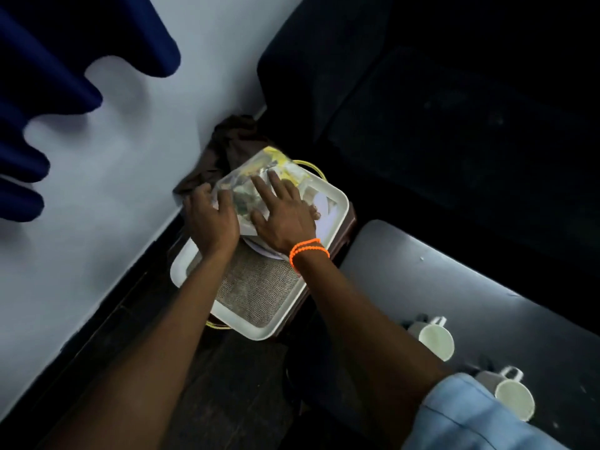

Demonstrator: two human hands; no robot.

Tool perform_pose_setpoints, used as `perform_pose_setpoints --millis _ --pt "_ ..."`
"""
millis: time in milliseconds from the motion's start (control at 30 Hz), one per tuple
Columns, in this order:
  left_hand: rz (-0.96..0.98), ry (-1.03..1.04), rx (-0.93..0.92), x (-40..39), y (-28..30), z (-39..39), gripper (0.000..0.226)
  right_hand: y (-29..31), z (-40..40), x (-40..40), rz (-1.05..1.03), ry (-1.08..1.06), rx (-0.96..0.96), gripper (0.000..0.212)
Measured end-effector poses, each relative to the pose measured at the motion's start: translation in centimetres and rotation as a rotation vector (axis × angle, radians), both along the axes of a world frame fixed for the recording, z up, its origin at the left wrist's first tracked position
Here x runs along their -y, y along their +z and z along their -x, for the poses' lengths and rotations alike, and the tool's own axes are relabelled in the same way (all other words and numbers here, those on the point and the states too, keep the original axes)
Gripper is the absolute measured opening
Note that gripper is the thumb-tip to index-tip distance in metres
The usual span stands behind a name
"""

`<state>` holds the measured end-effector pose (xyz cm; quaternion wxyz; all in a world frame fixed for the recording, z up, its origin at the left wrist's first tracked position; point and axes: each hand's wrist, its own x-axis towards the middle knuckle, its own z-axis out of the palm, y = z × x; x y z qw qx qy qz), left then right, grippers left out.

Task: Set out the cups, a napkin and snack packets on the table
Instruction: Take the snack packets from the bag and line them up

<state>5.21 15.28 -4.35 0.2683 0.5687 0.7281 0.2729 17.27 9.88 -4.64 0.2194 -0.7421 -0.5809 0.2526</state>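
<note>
A clear plastic bag of snack packets (259,170), with yellow and green wrappers inside, lies at the far end of a white tray (181,271). My left hand (211,219) grips the bag's near left edge with curled fingers. My right hand (285,216), with an orange bead bracelet on the wrist, lies flat on top of the bag with fingers spread. A woven beige napkin (259,287) lies in the tray's near half. Two white cups (435,337) (513,396) stand on the grey table (438,271) at the right.
The tray rests on a dark stool with a yellow wire (311,167) at its far corner. A brown cloth (224,151) is bunched against the white wall. A dark sofa (454,108) fills the upper right. Blue curtain folds (48,92) hang at the left.
</note>
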Motion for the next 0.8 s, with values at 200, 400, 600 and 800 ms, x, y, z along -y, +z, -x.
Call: perform_pose_setpoints --millis 200,400,600,800 --pt "0.084 -0.187 -0.115 -4.8 -0.4 1.2 0.046 -2.0 -0.1 1.8 0.044 -0.032 0.008 0.056" --pt "-0.012 -0.266 -0.162 -6.4 0.1 1.0 0.046 -2.9 -1.0 6.8 -0.044 -0.188 0.059 0.044" --pt "0.464 -0.435 0.149 -6.2 -0.1 -0.6 0.027 -1.6 -2.1 8.8 -0.029 -0.381 -0.175 0.033" --pt "0.696 -0.517 0.295 -3.9 -0.6 -1.6 0.035 0.9 -2.9 7.8 0.097 -1.008 -1.194 0.038"
